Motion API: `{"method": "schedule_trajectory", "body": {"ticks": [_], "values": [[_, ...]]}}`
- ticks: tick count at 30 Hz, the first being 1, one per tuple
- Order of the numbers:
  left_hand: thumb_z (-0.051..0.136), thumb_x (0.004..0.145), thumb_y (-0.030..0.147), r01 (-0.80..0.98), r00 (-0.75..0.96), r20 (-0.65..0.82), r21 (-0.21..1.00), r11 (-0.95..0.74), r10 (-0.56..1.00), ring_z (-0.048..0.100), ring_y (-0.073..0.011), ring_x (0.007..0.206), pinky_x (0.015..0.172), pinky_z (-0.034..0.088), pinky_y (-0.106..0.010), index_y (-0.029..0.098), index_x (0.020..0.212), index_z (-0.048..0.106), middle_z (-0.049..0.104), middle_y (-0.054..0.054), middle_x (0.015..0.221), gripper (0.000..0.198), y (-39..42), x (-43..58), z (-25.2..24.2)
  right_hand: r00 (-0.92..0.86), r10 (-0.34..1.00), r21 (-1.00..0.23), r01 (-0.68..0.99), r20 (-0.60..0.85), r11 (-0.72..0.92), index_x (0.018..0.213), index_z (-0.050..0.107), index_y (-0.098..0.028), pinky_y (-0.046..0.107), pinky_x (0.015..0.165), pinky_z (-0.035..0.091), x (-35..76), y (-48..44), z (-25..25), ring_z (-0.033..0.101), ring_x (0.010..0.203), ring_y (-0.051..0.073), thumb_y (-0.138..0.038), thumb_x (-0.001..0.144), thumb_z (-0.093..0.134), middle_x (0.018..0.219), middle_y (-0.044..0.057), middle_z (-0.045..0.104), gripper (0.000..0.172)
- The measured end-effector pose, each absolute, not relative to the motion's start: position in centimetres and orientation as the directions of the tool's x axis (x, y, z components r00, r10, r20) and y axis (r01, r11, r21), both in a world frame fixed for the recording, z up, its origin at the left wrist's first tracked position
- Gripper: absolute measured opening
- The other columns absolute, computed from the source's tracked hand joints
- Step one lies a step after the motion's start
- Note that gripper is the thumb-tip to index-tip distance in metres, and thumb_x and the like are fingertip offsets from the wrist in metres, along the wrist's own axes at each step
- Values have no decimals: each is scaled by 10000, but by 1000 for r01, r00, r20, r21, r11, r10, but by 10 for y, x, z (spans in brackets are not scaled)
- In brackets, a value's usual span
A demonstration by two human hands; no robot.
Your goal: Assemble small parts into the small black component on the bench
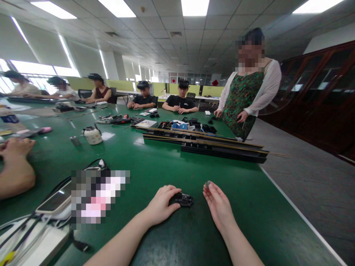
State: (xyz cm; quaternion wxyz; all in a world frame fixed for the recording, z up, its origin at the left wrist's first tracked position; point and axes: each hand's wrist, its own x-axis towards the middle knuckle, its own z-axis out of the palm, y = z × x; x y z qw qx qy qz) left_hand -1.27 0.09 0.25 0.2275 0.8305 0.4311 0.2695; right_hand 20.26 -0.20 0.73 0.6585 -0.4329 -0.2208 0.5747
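My left hand rests on the green table with its fingers curled over the left end of a small black part. My right hand lies just to the right of that part, palm turned inward. Its thumb and fingertips pinch a tiny grey piece at the top. The two hands are about a hand's width apart, near the table's front edge.
Long black trays with thin rods lie across the table's middle. A white jar stands at the left. Cables and a phone lie at my left. Another person's hand rests at the far left. Several seated people and one standing person surround the table.
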Motion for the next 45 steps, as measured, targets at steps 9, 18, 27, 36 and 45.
{"method": "schedule_trajectory", "body": {"ticks": [9,18,27,36,45], "values": [[644,767,203,599,481,260,600,-531,837,505,-231,1030,924,382,-359,223,1146,539,569,-53,1094,395,1,-12,2,256,947,-837,-547,-196,-25,819,669,-209,251,735,517,203,-2,6,640,767,142,-379,536,800,783,-8,693,355],[652,764,201,600,487,239,608,-520,840,505,-234,1037,932,368,-367,244,1167,527,578,-47,1101,424,1,-12,4,266,950,-882,-471,-162,-19,885,657,-212,263,757,498,198,-4,7,643,820,156,-371,540,794,838,4,702,404],[670,756,198,591,481,245,618,-518,841,504,-231,1038,927,373,-364,246,1141,540,577,-43,1099,410,1,-14,4,169,986,-986,-166,0,28,868,672,-193,372,851,466,188,-9,8,644,846,212,-441,566,757,854,55,719,400],[667,759,213,587,481,259,615,-527,838,505,-235,1034,918,379,-379,258,1141,536,582,-37,1089,406,1,-15,0,-54,962,-925,265,266,271,867,703,-279,412,921,412,183,-19,10,574,966,244,-359,704,648,955,46,682,190],[644,789,231,583,489,269,606,-541,830,514,-233,1025,909,381,-369,257,1136,533,595,-36,1079,365,0,-12,1,-251,931,-787,502,263,358,889,690,-321,435,909,380,184,-23,13,557,994,258,-267,727,627,983,26,681,182]]}}
